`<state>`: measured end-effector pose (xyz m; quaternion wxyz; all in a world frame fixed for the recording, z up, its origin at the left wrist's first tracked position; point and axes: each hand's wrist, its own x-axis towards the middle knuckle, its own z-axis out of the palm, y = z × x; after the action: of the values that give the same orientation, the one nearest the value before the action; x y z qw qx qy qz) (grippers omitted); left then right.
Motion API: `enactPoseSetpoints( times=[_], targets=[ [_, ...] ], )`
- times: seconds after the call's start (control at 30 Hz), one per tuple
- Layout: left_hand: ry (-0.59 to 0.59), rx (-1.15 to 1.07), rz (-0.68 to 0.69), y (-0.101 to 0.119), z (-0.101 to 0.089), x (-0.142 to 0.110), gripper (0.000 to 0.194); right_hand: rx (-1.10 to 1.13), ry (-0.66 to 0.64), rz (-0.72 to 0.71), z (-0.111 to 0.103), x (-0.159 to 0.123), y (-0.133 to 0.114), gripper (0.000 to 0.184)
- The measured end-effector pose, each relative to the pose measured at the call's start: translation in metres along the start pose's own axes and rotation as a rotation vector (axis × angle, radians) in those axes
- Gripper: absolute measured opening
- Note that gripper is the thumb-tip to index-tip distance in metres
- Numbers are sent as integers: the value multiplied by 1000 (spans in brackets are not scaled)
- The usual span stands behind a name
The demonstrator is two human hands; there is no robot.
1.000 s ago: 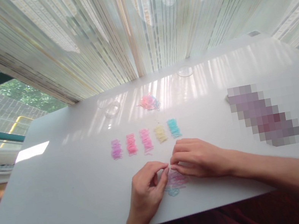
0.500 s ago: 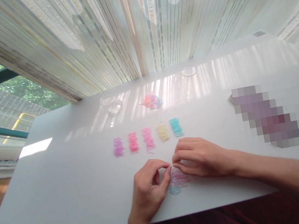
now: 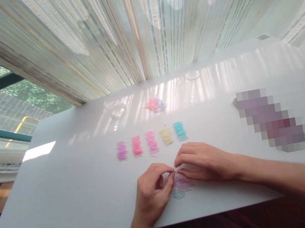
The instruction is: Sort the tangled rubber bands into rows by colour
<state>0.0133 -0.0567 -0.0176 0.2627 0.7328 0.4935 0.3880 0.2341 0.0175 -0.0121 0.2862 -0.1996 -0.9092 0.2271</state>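
My left hand (image 3: pixel 153 188) is closed in a pinch, thumb and forefinger meeting at what looks like a thin rubber band. My right hand (image 3: pixel 205 161) faces it with curled fingers, forefinger and thumb tips close together beside the left fingertips. Whatever sits in that right grip is too small to make out. Just below the fingertips lies a bunch of pinkish-purple rubber bands (image 3: pixel 184 182), partly covered by the right hand. A small clump of blue rubber bands (image 3: pixel 178 193) touches its lower edge.
Beyond my hands, small bands lie in a row: purple (image 3: pixel 121 151), coral (image 3: pixel 137 146), pink (image 3: pixel 152 142), yellow (image 3: pixel 166 136) and teal (image 3: pixel 180 130). Behind them are a mixed heap (image 3: pixel 156 105) and clear round containers (image 3: pixel 118 111). A blurred-out object (image 3: pixel 273 120) lies right.
My right forefinger and thumb have parted slightly, and the right hand has shifted a little. The left hand stays nearly in place. The bands in the row lie as before.
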Motion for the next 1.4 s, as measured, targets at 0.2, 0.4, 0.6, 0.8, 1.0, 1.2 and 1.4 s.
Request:
enactPoseSetpoints(
  times=[0.2,0.4,0.6,0.8,1.0,1.2,1.4],
  targets=[
    [14,-1,-19,0,0,0,7,-30,44,-2,2,1,1,19],
    [-5,-11,-25,0,0,-1,9,-12,58,1,0,2,0,16],
    [-3,-12,-25,-2,1,-1,12,-43,77,-14,0,4,-1,23],
    [13,-10,-23,-3,1,-2,12,-49,65,-9,1,4,1,23],
    [33,-7,-27,-3,1,-2,20,-28,75,-9,1,3,1,24],
    [23,-65,21,-5,2,-1,21,-23,70,-11,3,3,1,27],
    [47,-64,43,-3,2,2,18,-24,55,0,3,3,1,29]
  ],
)
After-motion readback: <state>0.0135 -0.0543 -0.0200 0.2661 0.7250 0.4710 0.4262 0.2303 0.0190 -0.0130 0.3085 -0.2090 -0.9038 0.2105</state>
